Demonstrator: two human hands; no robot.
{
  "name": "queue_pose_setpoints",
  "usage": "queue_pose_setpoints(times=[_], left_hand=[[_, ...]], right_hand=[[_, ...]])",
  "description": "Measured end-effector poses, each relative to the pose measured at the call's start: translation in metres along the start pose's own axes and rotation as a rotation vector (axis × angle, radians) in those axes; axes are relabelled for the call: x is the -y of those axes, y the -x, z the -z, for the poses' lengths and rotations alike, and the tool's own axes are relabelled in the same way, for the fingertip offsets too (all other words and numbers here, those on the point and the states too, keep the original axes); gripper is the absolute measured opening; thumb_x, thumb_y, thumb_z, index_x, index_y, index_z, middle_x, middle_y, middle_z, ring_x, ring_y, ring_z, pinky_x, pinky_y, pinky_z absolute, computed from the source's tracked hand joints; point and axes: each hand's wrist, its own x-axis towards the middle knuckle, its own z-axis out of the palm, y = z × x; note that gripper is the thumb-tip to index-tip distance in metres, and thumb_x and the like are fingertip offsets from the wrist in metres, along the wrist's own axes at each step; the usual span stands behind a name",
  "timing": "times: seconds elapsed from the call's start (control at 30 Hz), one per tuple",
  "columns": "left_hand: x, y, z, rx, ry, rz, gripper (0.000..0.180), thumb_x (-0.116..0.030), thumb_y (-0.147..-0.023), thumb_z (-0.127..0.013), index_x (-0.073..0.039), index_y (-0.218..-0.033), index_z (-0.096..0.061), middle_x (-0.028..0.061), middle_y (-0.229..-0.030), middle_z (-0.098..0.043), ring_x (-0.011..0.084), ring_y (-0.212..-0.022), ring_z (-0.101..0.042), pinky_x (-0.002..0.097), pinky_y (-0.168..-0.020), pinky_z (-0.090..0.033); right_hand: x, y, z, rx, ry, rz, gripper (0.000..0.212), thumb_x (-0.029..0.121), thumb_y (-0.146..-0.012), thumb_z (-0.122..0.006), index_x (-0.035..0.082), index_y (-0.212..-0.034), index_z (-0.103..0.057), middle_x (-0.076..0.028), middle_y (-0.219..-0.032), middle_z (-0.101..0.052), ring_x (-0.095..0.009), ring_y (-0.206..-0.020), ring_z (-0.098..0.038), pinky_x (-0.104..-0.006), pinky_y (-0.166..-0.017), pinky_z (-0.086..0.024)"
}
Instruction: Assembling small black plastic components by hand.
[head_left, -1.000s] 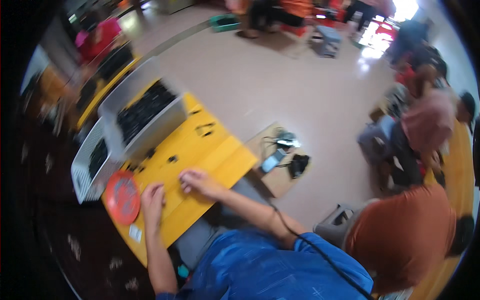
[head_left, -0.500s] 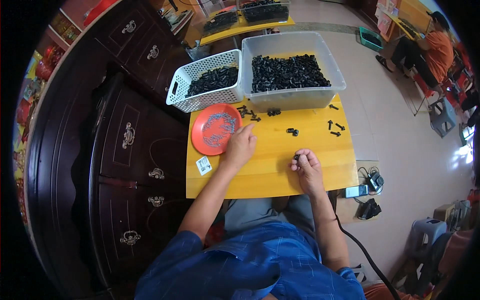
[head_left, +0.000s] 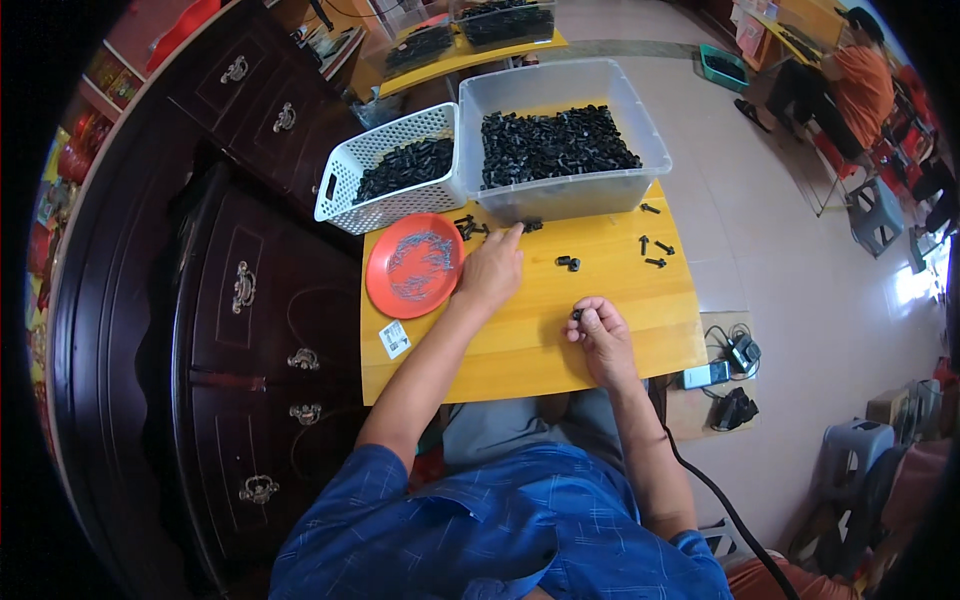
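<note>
L hand (head_left: 490, 268)'s nearer, just left of the small blk parts (head_left: 535, 226), grip unclear tbh; R hand (head_left: 602, 338) pinches a blk piece (head_left: 577, 314).

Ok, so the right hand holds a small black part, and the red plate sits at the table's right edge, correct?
Not quite: the red plate sits at the table's left edge, as the head view shows. The right hand does hold a small black part.
</note>
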Motion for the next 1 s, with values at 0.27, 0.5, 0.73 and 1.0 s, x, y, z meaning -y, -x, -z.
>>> queue_pose_setpoints(times=[0.27, 0.5, 0.73, 1.0], left_hand=[[0.006, -0.017, -0.03, -0.098, 0.09, -0.144, 0.033, -0.019, -0.087, -0.065, -0.005, -0.117, -0.061, 0.0165, -0.112, -0.065, 0.0342, -0.105, -0.061, 0.0434, -0.091, -0.048], [0.003, -0.019, -0.013, -0.046, -0.041, -0.075, 0.02, -0.021, -0.086, -0.067, -0.008, -0.1, -0.061, 0.0139, -0.095, -0.064, 0.035, -0.087, -0.062, 0.0458, -0.074, -0.049], [0.007, -0.023, -0.014, -0.121, -0.086, -0.217, 0.013, -0.014, -0.086, -0.065, -0.003, -0.085, -0.059, 0.0154, -0.084, -0.061, 0.0368, -0.078, -0.06, 0.0462, -0.068, -0.047], [0.002, 0.011, 0.01, -0.126, 0.146, -0.187, 0.008, -0.008, -0.086, -0.063, -0.001, -0.087, -0.059, 0.0164, -0.082, -0.063, 0.0339, -0.07, -0.061, 0.0425, -0.063, -0.048]], right_hand=[[-0.002, 0.001, 0.01, -0.09, 0.044, 0.006, 0.016, 0.018, -0.1, -0.054, 0.004, -0.107, -0.057, -0.005, -0.092, -0.06, -0.012, -0.083, -0.06, -0.0269, -0.076, -0.052], [-0.013, -0.012, 0.007, 0.084, -0.005, 0.03, 0.018, 0.024, -0.101, -0.054, 0.007, -0.106, -0.057, -0.001, -0.088, -0.059, -0.008, -0.078, -0.057, -0.0236, -0.073, -0.05], [-0.012, -0.009, 0.011, 0.113, -0.01, 0.072, 0.019, 0.026, -0.1, -0.055, 0.008, -0.107, -0.057, 0.0, -0.089, -0.058, -0.007, -0.08, -0.056, -0.0214, -0.072, -0.049], [-0.011, -0.009, 0.013, 0.122, -0.011, 0.072, 0.019, 0.025, -0.101, -0.054, 0.007, -0.107, -0.057, 0.0, -0.089, -0.058, -0.007, -0.08, -0.056, -0.0212, -0.072, -0.049]])
